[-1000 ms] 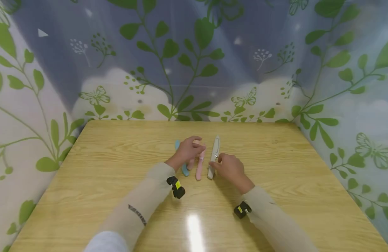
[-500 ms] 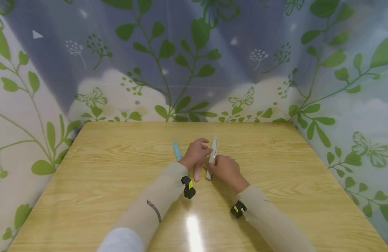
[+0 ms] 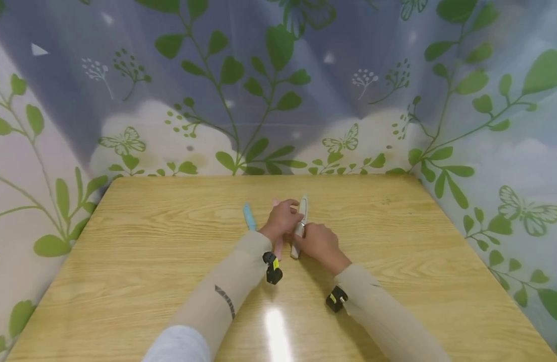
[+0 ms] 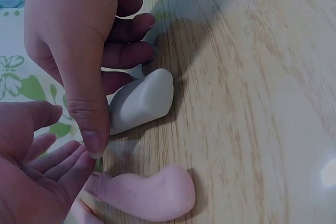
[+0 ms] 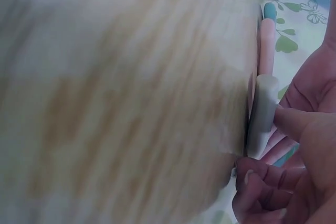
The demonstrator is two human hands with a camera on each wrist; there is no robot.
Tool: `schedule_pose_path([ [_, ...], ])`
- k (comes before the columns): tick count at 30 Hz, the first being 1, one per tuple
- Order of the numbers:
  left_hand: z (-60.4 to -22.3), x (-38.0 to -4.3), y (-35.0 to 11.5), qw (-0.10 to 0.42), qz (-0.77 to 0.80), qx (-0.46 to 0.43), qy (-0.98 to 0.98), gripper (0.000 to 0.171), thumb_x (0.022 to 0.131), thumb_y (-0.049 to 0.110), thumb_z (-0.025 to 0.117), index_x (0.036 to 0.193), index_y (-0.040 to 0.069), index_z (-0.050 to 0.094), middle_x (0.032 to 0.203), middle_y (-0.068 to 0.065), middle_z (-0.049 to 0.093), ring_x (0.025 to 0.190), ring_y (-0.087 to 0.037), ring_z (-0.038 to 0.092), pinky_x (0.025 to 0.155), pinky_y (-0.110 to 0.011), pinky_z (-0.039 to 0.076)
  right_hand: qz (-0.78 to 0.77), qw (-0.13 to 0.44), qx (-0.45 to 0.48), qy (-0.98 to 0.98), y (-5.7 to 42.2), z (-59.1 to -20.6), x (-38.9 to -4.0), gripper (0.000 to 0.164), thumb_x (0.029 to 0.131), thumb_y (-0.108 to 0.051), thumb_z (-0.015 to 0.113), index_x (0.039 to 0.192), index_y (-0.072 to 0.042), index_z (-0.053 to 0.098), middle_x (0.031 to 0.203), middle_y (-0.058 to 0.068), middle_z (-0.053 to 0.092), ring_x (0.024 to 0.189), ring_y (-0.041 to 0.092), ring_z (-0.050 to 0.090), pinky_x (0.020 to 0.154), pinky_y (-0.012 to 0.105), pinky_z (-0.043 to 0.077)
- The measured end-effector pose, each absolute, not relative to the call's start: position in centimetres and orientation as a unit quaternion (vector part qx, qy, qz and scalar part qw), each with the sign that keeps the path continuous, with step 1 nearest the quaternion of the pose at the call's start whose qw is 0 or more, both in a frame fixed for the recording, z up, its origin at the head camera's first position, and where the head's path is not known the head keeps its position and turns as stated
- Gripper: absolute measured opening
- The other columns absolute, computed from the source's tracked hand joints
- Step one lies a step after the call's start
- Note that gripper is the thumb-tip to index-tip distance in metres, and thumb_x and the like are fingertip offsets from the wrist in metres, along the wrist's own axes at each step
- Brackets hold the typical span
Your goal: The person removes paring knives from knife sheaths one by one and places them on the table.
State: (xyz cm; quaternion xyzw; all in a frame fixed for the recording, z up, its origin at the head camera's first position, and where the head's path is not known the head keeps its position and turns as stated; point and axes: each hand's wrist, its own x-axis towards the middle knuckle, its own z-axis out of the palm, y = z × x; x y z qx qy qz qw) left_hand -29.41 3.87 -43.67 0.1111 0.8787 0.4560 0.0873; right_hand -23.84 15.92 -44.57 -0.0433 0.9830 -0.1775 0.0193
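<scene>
A white knife [image 3: 295, 250] lies on the table, pointing away, its blade beside my left fingertips. My right hand [image 3: 320, 241] pinches its handle [image 4: 146, 98], thumb on one side and fingers on the other. Over the pink-handled tool [image 4: 152, 195] hangs my left hand [image 3: 280, 217], which hides that tool's middle in the head view. In the left wrist view the left palm shows, its fingers loosely bent and reaching to the right thumb near the knife. A blue tool [image 3: 248, 216] lies farther left, partly hidden behind the left wrist.
The wooden table [image 3: 170, 281] has a glossy light reflection near its front. A leafy patterned curtain [image 3: 206, 100] stands along its back edge and both sides. Another pink piece [image 4: 86, 212] shows at the lower edge of the left wrist view.
My left hand has moved right, from over the pink tool to the white knife's blade. My right hand has come closer round the knife's handle. The head view has shifted slightly.
</scene>
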Motion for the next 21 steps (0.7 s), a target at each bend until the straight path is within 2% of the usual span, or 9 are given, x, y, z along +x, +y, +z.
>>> schedule_pose_path([
  [7, -43.12, -29.33, 3.78, 0.079, 0.463, 0.112, 0.876, 0.043, 0.091, 0.010, 0.063, 0.131, 0.000, 0.050, 0.121, -0.022, 0.063, 0.110, -0.031, 0.059, 0.093, -0.042, 0.049, -0.187, 0.018, -0.046, 0.981, 15.56, -44.31, -23.92, 0.050, 0.087, -0.051, 0.060, 0.056, -0.014, 0.049, 0.052, 0.003, 0.050, 0.045, 0.016, 0.045, 0.036, 0.030, 0.030],
  [16, -43.58, -29.51, 4.27, 0.115, 0.515, 0.093, 0.845, 0.045, 0.090, 0.009, 0.063, 0.132, 0.001, 0.048, 0.124, -0.023, 0.060, 0.112, -0.032, 0.057, 0.094, -0.041, 0.048, -0.209, 0.034, -0.012, 0.977, 15.62, -44.60, -23.96, 0.050, 0.084, -0.053, 0.062, 0.058, -0.012, 0.051, 0.054, 0.004, 0.052, 0.047, 0.017, 0.046, 0.037, 0.030, 0.032],
  [21, -43.84, -29.49, 4.40, 0.113, 0.549, 0.069, 0.825, 0.043, 0.090, 0.006, 0.063, 0.131, 0.003, 0.050, 0.124, -0.023, 0.060, 0.111, -0.033, 0.057, 0.093, -0.041, 0.049, -0.225, 0.037, -0.016, 0.974, 15.76, -44.68, -23.72, 0.047, 0.084, -0.047, 0.064, 0.056, -0.014, 0.047, 0.051, 0.001, 0.047, 0.044, 0.014, 0.043, 0.036, 0.027, 0.030],
])
